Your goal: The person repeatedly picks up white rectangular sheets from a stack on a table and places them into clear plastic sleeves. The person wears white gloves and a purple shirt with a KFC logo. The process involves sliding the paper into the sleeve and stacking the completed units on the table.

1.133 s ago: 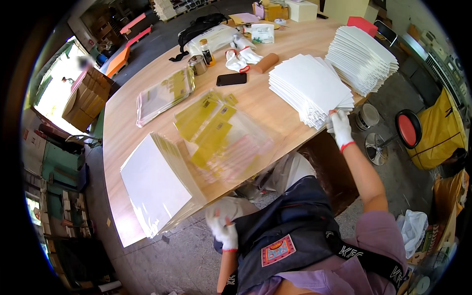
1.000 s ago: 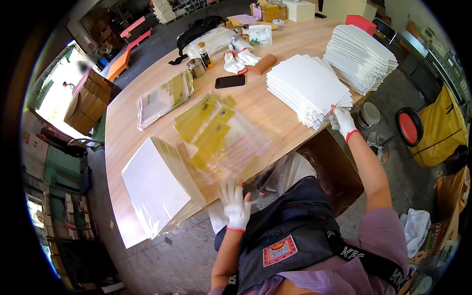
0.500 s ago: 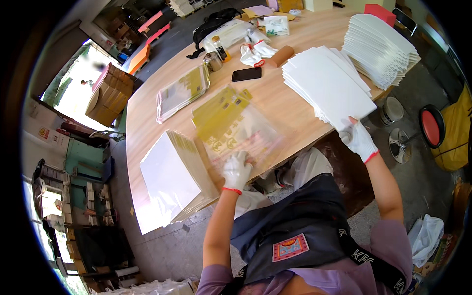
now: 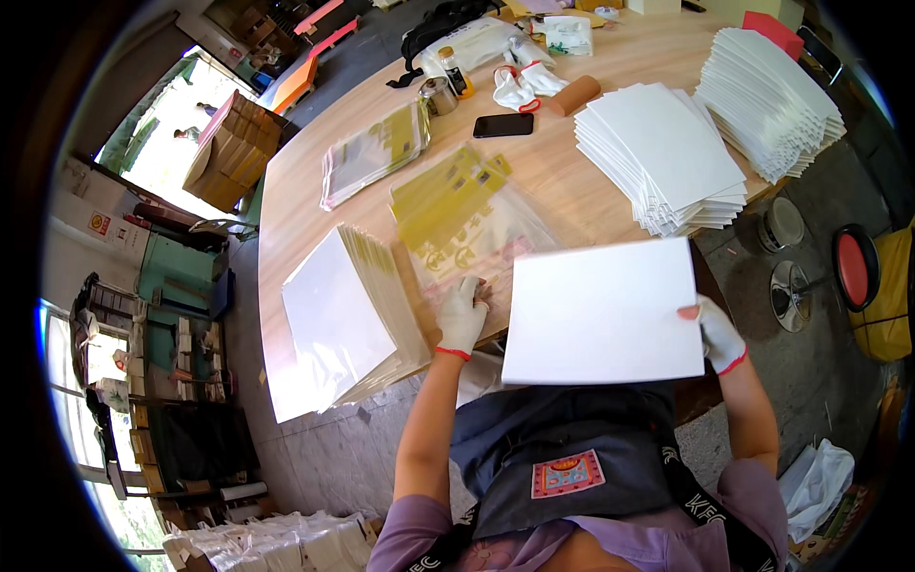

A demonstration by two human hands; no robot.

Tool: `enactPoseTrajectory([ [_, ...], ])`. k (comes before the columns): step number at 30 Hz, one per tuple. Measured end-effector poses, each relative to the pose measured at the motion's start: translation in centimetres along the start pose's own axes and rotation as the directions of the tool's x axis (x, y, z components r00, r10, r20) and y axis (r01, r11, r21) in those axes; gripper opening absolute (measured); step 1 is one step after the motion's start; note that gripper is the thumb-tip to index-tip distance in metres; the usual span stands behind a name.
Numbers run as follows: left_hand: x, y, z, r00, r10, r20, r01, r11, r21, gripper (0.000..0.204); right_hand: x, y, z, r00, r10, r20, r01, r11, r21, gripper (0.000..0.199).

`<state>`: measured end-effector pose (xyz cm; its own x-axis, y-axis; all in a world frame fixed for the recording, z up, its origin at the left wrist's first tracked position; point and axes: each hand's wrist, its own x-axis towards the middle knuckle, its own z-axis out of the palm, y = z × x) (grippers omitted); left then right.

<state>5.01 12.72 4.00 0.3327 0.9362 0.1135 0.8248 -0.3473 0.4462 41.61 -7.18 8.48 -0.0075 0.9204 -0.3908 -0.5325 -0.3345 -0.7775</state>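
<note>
My right hand point(image 4: 720, 334), in a white glove with red cuff trim, grips the right edge of a white board point(image 4: 602, 313). The board is held in the air above the table's near edge and my lap. My left hand point(image 4: 463, 316), gloved alike, has its fingers curled on the near edge of a clear plastic bag point(image 4: 467, 224) with yellow print. That bag lies flat among a few loose ones. Left of it stands a thick stack of bagged white boards point(image 4: 338, 310). A fanned stack of bare white boards point(image 4: 662, 148) lies at the right.
A taller stack of white boards point(image 4: 767, 100) stands at the table's far right. Beyond the loose bags are more plastic bags point(image 4: 376, 157), a black phone point(image 4: 503, 125), a brown roll point(image 4: 574, 96), spare gloves point(image 4: 519, 88), a tin point(image 4: 437, 96) and a bottle point(image 4: 456, 72). A stool point(image 4: 855, 269) stands right.
My right hand has taken a white board off the fanned stack and brought it left and nearer, over the table edge. My left hand stays at the plastic bag's near edge.
</note>
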Motion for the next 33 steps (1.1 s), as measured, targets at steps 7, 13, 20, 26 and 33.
enactPoseTrajectory([
  [7, -1.7, 1.1, -1.1, 0.964, 0.144, -0.226, -0.108, 0.981, 0.162, 0.028, 0.0, 5.2, -0.6, 0.995, 0.052, 0.089, -0.072, 0.967, 0.245, 0.042],
  [13, -0.8, -0.7, -0.8, 0.999, -0.048, 0.025, 0.054, 0.925, -0.376, 0.033, -0.1, 6.1, 4.4, 0.991, 0.047, -0.127, -0.006, 0.953, 0.304, 0.043],
  [20, -1.4, -0.3, -1.6, 0.988, 0.143, -0.063, -0.154, 0.963, -0.222, 0.035, 1.0, 8.7, 4.3, 0.993, -0.004, -0.120, 0.043, 0.944, 0.326, 0.042],
  [26, -3.3, 1.2, -0.4, 0.979, 0.086, -0.185, -0.124, 0.971, -0.207, 0.051, 0.2, 9.1, 6.9, 0.994, 0.059, -0.093, -0.030, 0.958, 0.287, 0.029],
  [33, -6.0, 1.8, 9.3, 0.862, -0.495, 0.109, 0.081, -0.078, -0.994, 0.052, -1.7, 10.4, 9.2, 0.994, 0.032, 0.104, -0.060, 0.958, 0.282, 0.028],
])
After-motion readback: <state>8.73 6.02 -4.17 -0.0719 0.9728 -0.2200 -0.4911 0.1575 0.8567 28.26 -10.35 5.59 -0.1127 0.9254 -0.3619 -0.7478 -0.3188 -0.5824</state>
